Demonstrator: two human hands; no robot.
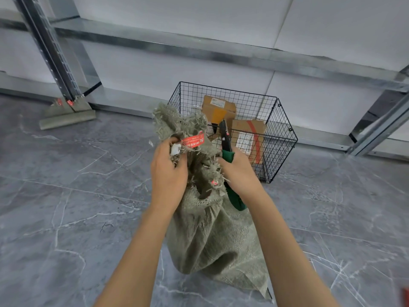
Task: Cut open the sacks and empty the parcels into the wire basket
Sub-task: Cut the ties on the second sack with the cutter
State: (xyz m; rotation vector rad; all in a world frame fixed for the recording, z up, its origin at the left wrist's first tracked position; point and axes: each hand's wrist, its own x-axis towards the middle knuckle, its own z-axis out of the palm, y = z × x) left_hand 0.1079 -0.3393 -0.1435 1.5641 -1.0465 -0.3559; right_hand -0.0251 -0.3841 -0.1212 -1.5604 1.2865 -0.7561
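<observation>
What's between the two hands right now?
Head view: the frayed, bunched neck of the sack fills the gap. The left hand grips it beside the red tag; the right hand holds green-handled cutters.

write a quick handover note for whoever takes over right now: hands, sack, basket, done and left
Left hand: grips the frayed neck of the grey-green woven sack, beside its red tag.
Right hand: holds the green-handled cutters, blades up, beside the neck.
The sack stands on the floor before the black wire basket.
Done: two brown cardboard parcels lie in the basket.
Left: finish opening this sack and tip its parcels in. Cannot tell whether the tie is cut.
</observation>
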